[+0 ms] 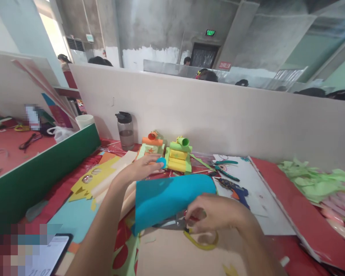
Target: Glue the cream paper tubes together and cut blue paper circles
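Observation:
My left hand (145,167) reaches forward, its thumb and fingers closed on a small round blue paper disc (161,163). Just beyond it stand two paper models built from rolled tubes: an orange-topped one (152,142) and a green and yellow one (178,155). A curved sheet of blue paper (172,197) lies between my hands. Below its edge, my right hand (215,212) has curled fingers at the pivot end of yellow-handled scissors (203,245). Its grip is partly hidden. The blades run left under the blue sheet.
Pliers (225,170) and a blue tool (237,191) lie right on white board (261,207). A water bottle (125,130) stands at the back partition (218,115). Yellow paper scraps (94,174) and a phone (50,255) are left; crumpled green paper (313,178) is far right.

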### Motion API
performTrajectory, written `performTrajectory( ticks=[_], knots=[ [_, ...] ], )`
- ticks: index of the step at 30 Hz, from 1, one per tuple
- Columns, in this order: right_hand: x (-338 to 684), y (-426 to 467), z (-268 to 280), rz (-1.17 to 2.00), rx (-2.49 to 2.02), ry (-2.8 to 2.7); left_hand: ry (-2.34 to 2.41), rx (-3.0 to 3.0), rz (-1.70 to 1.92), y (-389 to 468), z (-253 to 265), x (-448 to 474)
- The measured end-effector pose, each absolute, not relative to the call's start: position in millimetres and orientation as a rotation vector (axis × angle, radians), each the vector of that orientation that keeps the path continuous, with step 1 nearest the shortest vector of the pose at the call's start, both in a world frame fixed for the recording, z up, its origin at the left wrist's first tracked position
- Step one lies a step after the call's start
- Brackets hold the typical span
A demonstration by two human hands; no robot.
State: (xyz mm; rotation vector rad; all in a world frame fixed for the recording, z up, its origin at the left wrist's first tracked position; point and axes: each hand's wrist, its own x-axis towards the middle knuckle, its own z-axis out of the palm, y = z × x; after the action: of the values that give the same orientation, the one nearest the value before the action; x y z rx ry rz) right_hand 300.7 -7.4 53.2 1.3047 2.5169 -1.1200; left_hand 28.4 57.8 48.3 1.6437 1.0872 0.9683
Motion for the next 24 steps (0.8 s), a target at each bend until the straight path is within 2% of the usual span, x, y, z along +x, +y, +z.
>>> performTrajectory(
  ticks=[4, 10, 14, 19, 24],
  knots=[
    [314, -13, 79, -1.301, 1.374, 2.554, 1.147, 1.687, 0.797, 59, 38, 35],
    [328, 0, 65, -0.941, 1.792, 2.755, 0.989, 1.902, 0.489, 57, 32, 44],
    [321, 15, 40, -0.802, 1.642, 2.708, 0.984, 2.023, 0.286, 53, 37, 52],
    [312, 22, 28, -0.817, 1.517, 2.551, 0.894, 2.018, 0.019, 48, 48, 54],
    [311, 22, 29, -0.862, 1.456, 2.545, 0.650, 1.942, 0.075, 44, 58, 49]
  ],
)
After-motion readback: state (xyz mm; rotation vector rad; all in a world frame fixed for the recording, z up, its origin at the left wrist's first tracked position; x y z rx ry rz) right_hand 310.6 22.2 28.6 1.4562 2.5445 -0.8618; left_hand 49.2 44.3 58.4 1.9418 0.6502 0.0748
